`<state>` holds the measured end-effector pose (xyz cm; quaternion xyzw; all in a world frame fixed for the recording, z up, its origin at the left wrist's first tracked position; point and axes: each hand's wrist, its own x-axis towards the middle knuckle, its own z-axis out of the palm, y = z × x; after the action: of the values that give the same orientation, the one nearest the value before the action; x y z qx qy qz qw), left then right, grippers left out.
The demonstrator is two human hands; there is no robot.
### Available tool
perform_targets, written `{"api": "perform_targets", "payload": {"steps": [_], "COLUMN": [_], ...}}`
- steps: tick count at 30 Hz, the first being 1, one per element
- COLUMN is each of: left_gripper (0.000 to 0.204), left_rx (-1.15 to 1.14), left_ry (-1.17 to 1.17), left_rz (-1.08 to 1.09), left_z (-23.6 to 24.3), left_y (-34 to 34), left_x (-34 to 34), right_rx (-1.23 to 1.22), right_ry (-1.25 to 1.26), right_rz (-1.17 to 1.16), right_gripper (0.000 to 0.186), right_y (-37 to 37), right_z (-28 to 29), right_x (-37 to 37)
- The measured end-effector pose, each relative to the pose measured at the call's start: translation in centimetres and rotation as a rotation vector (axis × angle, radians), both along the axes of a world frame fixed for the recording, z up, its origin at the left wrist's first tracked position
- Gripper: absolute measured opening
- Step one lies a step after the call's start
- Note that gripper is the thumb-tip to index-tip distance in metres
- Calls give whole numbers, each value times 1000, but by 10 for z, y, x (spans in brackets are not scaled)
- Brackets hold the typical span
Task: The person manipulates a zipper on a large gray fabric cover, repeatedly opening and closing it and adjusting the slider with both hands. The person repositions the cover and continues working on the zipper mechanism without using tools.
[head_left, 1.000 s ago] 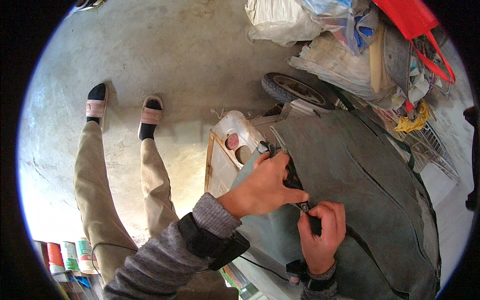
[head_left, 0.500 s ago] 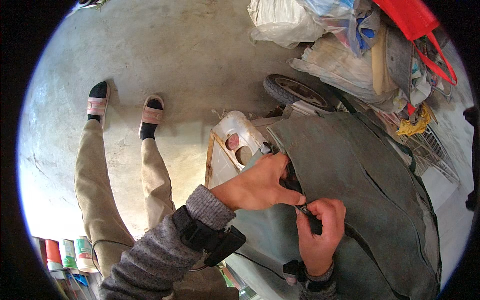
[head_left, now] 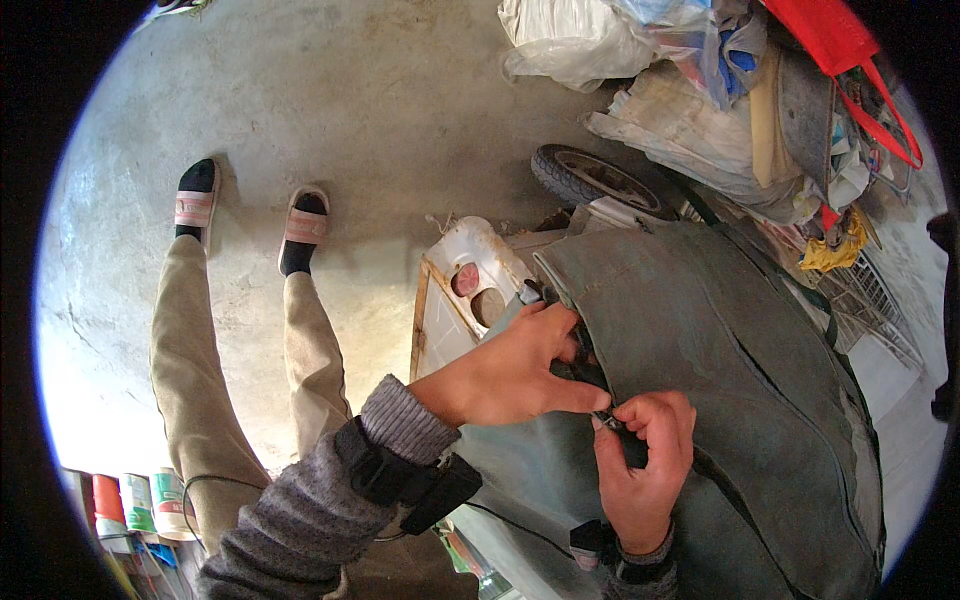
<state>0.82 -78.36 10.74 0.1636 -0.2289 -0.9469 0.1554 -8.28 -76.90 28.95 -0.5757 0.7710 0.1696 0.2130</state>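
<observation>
A large dark grey-green cover (head_left: 740, 420), creased and with a loose flap edge, fills the lower right. My left hand (head_left: 510, 370) is closed on a dark strap under the flap's edge, its thumb reaching down toward a small metal fastener (head_left: 610, 419). Just below and to the right, my right hand (head_left: 650, 460) pinches that fastener between thumb and curled index finger. Part of the strap is hidden by my fingers and the flap.
A rust-edged white panel with round holes (head_left: 442, 285) stands left of the cover. Behind are a tyre (head_left: 570, 180), plastic bags (head_left: 570, 40) and a red bag (head_left: 820, 35). My legs stand on the concrete floor (head_left: 350, 110); cans (head_left: 140, 500) sit lower left.
My left hand has shifted slightly left, and the flap's edge now covers more of the strap. My right hand stays at the fastener, its fingers slightly repositioned.
</observation>
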Motion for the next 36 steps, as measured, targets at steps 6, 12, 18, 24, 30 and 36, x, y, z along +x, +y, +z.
{"api": "perform_targets", "payload": {"steps": [6, 12, 18, 24, 30, 36], "left_gripper": [29, 23, 21, 27, 26, 18], "left_rx": [102, -339, -387, -414, -487, -360], "left_ry": [-285, -518, -511, -545, -561, -493], "left_rz": [611, 608, 531, 418, 420, 517], "left_z": [17, 54, 70, 76, 78, 72], "left_y": [13, 25, 28, 24, 24, 34], "left_x": [9, 21, 12, 12, 7, 6], "right_rx": [0, 4, 10, 20, 65, 79], "right_ry": [4, 16, 16, 36, 75, 71], "right_rz": [-2, 8, 21, 56, 95, 82], "right_gripper": [27, 27, 28, 27, 31, 33], "right_y": [0, 1, 2, 5, 6, 4], "right_z": [-3, -4, -3, -4, -3, -3], "right_x": [-1, -1, -2, -5, -5, -4]}}
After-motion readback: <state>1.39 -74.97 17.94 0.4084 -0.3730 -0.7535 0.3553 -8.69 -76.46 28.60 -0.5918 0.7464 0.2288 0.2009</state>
